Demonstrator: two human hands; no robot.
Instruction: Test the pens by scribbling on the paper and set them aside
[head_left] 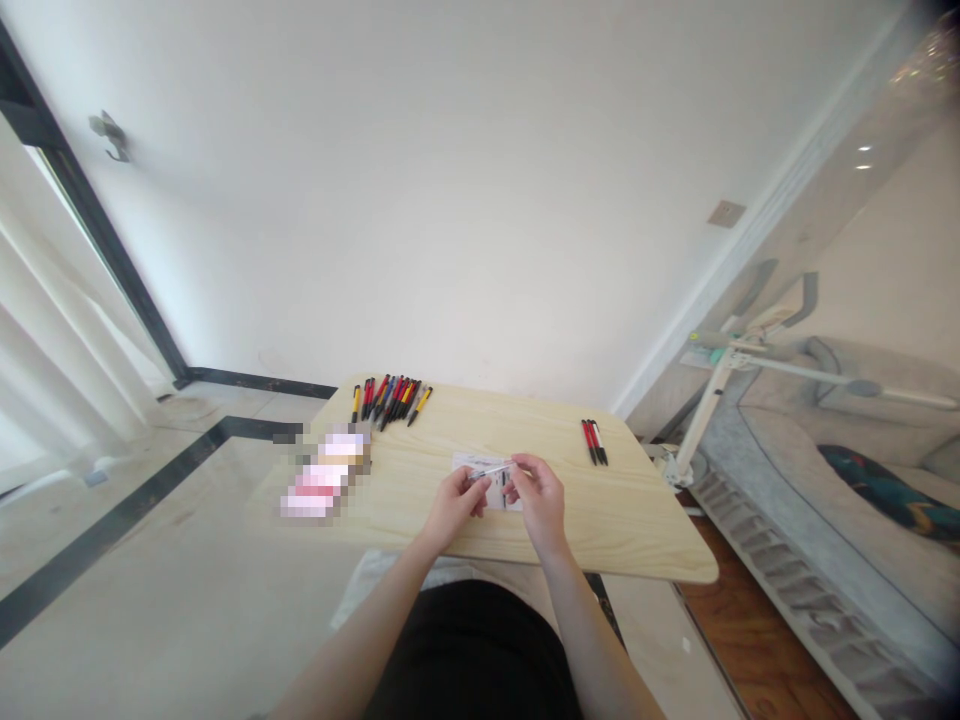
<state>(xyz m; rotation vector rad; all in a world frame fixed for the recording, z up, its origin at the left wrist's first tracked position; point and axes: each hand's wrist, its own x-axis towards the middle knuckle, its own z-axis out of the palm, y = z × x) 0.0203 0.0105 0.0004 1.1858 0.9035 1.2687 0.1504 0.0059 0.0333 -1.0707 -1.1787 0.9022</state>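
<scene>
Over the near middle of the table, my left hand (459,505) pinches one end of a slim, pale, pen-like piece (491,471). The fingers of my right hand (538,495) are closed around its other end. Its exact kind is too small to make out. Beneath both hands lies a white printed sheet (513,500), partly covered by the fingers. To the right, two red pens and a white one (594,442) rest side by side. A loose pile of pens (394,398), with red, yellow, black and blue parts, is at the far left.
The pale wooden table (637,520) has rounded corners and stands against a white wall. A blurred-out pinkish object (326,475) sits at its left edge. Beyond the right side are a white frame with handles (705,420) and a grey sofa (810,500).
</scene>
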